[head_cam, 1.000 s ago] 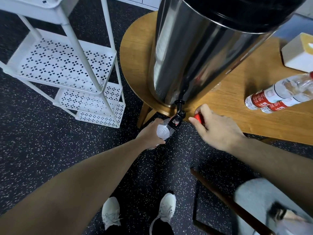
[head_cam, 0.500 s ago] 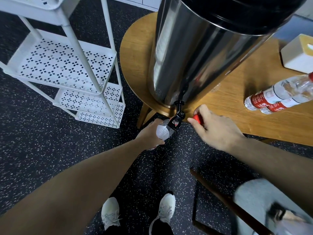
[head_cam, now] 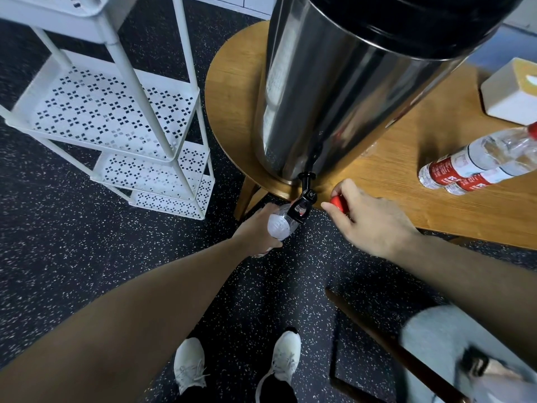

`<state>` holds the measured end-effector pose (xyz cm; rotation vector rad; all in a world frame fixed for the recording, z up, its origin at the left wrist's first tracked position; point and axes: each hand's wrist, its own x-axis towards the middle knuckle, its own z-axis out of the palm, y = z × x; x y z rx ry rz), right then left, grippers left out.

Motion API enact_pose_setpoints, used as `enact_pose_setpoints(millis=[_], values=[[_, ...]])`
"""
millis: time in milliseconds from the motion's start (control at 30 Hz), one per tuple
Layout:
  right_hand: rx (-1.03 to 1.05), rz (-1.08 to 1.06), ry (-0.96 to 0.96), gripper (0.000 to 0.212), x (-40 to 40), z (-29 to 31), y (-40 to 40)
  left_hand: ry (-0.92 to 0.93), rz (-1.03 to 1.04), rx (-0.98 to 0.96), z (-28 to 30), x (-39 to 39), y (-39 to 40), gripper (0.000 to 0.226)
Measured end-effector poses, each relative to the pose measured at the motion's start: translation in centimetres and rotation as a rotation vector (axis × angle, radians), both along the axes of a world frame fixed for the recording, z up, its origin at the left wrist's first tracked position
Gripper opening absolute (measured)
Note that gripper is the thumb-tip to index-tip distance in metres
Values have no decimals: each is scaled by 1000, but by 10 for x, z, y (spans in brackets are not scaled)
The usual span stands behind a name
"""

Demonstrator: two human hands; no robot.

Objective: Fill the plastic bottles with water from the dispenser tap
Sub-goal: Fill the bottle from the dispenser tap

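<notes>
Dispenser: tall steel drum with a black lid, standing at the near left edge of a wooden table.

Tap: black, fixed at the drum's base, jutting out past the table edge over the floor.

Bottle: clear plastic, uncapped, held below the table edge with its mouth right under the tap spout. Water level inside cannot be judged.

Left hand: fingers wrapped closed around the body of the bottle, arm reaching in from the near left.

Right hand: just right of the tap at the table edge, fingers curled closed on a small red cap, pinched between thumb and forefinger.

Two more bottles: clear plastic with red labels, lying on their sides next to each other on the right part of the table, well apart from the tap.

White box: on the far right of the table.

White shelf rack: perforated tiers, on the speckled dark floor left of the table.

White shoes: one pair, at the near edge, below the tap.

Chair: dark wooden frame, near right.
</notes>
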<state>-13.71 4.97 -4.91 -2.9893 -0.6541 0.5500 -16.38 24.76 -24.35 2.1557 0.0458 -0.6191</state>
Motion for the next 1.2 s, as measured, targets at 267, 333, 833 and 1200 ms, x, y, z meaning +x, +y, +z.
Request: enact_pose_setpoints(millis=[267, 333, 833, 1200], values=[[-4, 4, -1, 30, 0, 1, -1, 3, 8, 6, 2, 0, 0, 89], [-1, 5, -2, 30, 0, 0, -1, 2, 6, 7, 3, 0, 0, 91], [8, -17, 15, 29, -2, -3, -1, -4, -9, 1, 13, -2, 0, 85], [20, -5, 7, 30, -2, -2, -2, 34, 6, 17, 20, -2, 0, 86]])
